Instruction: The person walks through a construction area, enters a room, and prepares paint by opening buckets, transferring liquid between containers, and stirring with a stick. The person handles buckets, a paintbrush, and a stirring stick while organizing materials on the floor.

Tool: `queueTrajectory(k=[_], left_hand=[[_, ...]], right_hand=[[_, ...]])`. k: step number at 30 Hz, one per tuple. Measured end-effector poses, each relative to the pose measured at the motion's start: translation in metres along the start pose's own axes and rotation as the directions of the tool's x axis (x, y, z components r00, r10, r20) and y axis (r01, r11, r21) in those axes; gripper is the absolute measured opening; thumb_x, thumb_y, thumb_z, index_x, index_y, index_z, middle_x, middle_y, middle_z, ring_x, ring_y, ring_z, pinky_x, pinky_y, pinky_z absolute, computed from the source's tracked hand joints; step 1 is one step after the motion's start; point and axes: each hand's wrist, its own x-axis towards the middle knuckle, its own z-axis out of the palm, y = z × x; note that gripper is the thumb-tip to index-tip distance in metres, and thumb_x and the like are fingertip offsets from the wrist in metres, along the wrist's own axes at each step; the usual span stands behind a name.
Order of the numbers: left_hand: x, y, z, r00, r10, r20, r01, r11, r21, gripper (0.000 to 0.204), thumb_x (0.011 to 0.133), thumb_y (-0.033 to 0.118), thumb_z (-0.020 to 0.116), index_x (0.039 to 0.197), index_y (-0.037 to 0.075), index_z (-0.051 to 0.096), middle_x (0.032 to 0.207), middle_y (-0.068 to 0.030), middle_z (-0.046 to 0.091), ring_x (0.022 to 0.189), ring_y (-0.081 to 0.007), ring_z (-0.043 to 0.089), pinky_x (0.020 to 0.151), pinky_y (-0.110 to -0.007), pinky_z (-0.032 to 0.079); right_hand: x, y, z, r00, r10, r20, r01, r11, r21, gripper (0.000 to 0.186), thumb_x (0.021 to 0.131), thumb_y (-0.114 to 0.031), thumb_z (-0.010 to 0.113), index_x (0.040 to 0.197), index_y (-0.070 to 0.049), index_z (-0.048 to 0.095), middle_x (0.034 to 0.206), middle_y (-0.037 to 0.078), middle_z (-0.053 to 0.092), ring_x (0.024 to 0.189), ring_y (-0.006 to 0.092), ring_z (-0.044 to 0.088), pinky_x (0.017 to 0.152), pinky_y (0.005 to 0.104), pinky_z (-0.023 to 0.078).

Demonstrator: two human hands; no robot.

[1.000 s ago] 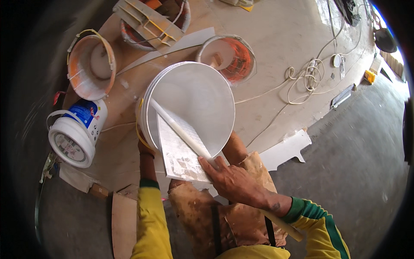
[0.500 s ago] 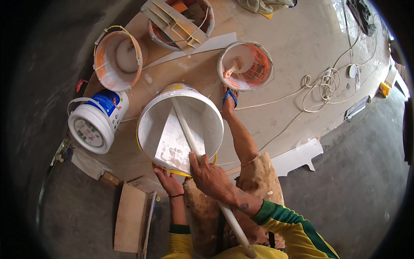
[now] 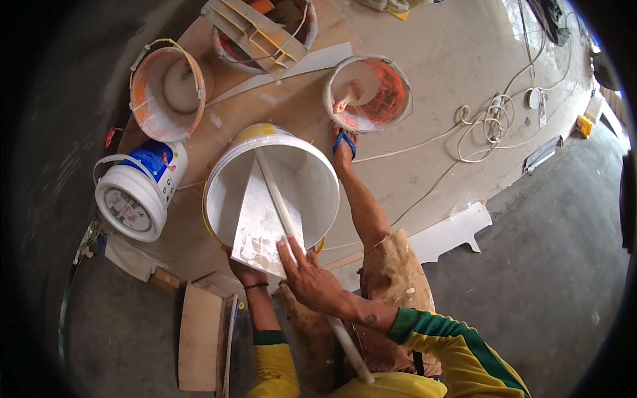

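A large white bucket (image 3: 330,189) leans toward me with its mouth facing up. My left hand (image 3: 248,272) is closed at its near rim, its fingers mostly hidden behind the rim and a pale flat board. That board (image 3: 255,229), smeared with white, slants out of the bucket over the near rim. Across it lies a long white pole (image 3: 273,186), running from the far inner wall back to my lap. My right hand (image 3: 312,282) is closed around the pole, with its fingertips by the board's near corner.
A brush (image 3: 348,96) rests in an orange-stained bucket (image 3: 403,106) beyond my foot. Another stained bucket (image 3: 142,119) and a lidded white pail (image 3: 156,212) stand left. A smeared hawk-like board (image 3: 255,33) covers a tub. Loose cable (image 3: 494,126) coils at right.
The board has slid nearer to me, its near edge now overhanging the bucket rim. Both hands have shifted slightly left, the right one moving along with the pole.
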Motion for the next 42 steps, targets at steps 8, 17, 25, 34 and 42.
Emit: queueTrajectory(k=[8, 17, 25, 34, 42], left_hand=[[0.01, -0.016, -0.101, 0.981, -0.145, 0.132, 0.187, 0.899, -0.397, 0.066, 0.091, 0.053, 0.027, 0.137, 0.006, 0.033, 0.139, -0.0168, 0.036, 0.123, -0.0332, 0.041, 0.104, -0.048, 0.031], [0.058, -0.052, -0.184, 0.941, -0.329, 0.075, 0.335, 0.888, -0.315, 0.065, 0.091, 0.051, 0.028, 0.137, 0.006, 0.033, 0.139, -0.0167, 0.036, 0.123, -0.0325, 0.041, 0.104, -0.048, 0.031], [0.074, -0.059, -0.205, 0.919, -0.382, 0.102, 0.394, 0.867, -0.304, 0.064, 0.091, 0.05, 0.029, 0.137, 0.006, 0.033, 0.138, -0.0166, 0.037, 0.123, -0.0318, 0.041, 0.104, -0.047, 0.031], [0.05, -0.073, -0.224, 0.893, -0.443, 0.08, 0.444, 0.837, -0.319, 0.062, 0.091, 0.048, 0.03, 0.137, 0.006, 0.033, 0.138, -0.0165, 0.037, 0.123, -0.0311, 0.041, 0.104, -0.046, 0.032], [0.054, -0.067, -0.219, 0.89, -0.446, 0.093, 0.453, 0.842, -0.293, 0.061, 0.091, 0.046, 0.032, 0.137, 0.006, 0.033, 0.138, -0.0163, 0.037, 0.123, -0.0304, 0.041, 0.104, -0.046, 0.032]], right_hand=[[0.017, -0.022, 0.064, 0.999, -0.025, 0.025, 0.02, 0.981, 0.193, 0.072, 0.086, -0.025, 0.056, 0.136, 0.008, 0.016, 0.138, 0.029, 0.023, 0.128, 0.0448, 0.028, 0.098, 0.0528, 0.033], [0.052, 0.073, 0.028, 0.957, 0.123, -0.264, 0.0, 0.906, 0.423, 0.023, 0.078, -0.003, 0.054, 0.101, -0.005, 0.058, 0.083, 0.012, 0.061, 0.072, 0.0231, 0.061, 0.066, 0.0348, 0.048], [0.23, 0.355, -0.08, 0.471, 0.599, -0.648, -0.624, 0.745, 0.235, 0.041, 0.087, -0.038, 0.046, 0.086, 0.0, 0.062, 0.089, 0.026, 0.061, 0.082, 0.0407, 0.06, 0.072, 0.0452, 0.045], [0.118, 0.301, -0.105, 0.683, 0.311, -0.661, -0.504, 0.855, -0.119, 0.027, 0.084, -0.017, 0.043, 0.102, 0.001, 0.053, 0.09, 0.027, 0.058, 0.086, 0.0457, 0.056, 0.073, 0.0519, 0.045], [0.099, 0.315, -0.106, 0.705, 0.301, -0.642, -0.604, 0.73, -0.321, 0.033, 0.088, -0.017, 0.043, 0.12, -0.013, 0.049, 0.1, 0.017, 0.059, 0.086, 0.0393, 0.059, 0.071, 0.048, 0.048]])
